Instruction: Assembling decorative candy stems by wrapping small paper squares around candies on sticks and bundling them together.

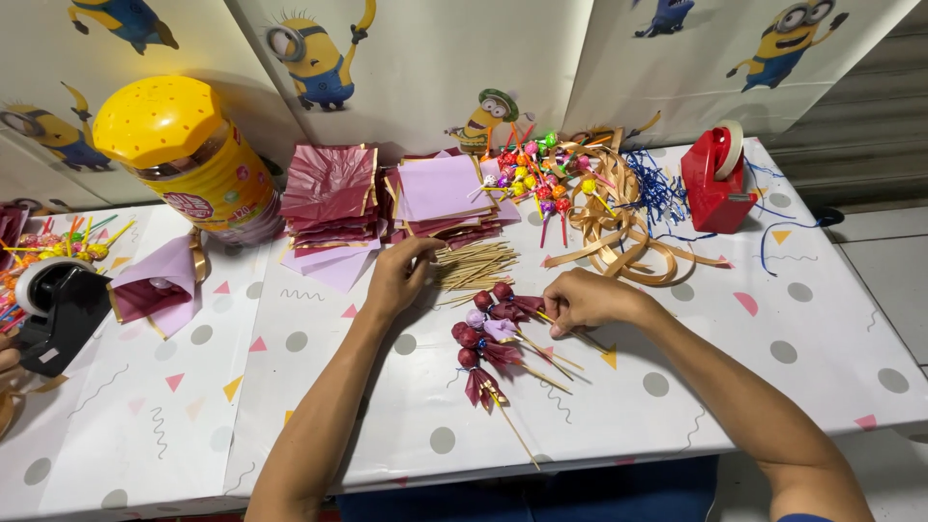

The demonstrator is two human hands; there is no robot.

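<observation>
Fingers of the left hand point(398, 277) pinch into the pile of thin wooden sticks point(476, 264), the grip closed on the near ends of a few of them. The right hand point(583, 300) is curled shut around the stick of one wrapped lollipop, its fist resting on the tabletop point(735, 358) just right of the cluster of finished wrapped lollipops point(490, 333), which lie between the two hands in maroon and lilac paper with their sticks pointing toward the person. Behind the sticks sit stacks of maroon paper squares point(329, 193) and lilac paper squares point(440, 188). Further right are loose unwrapped lollipops point(532, 174), a tangle of tan ribbon point(619, 232), blue ribbon shreds point(657, 188) and a red tape dispenser point(715, 179). At far left stand a yellow-lidded jar point(184, 155) and a black tape dispenser point(58, 304).
</observation>
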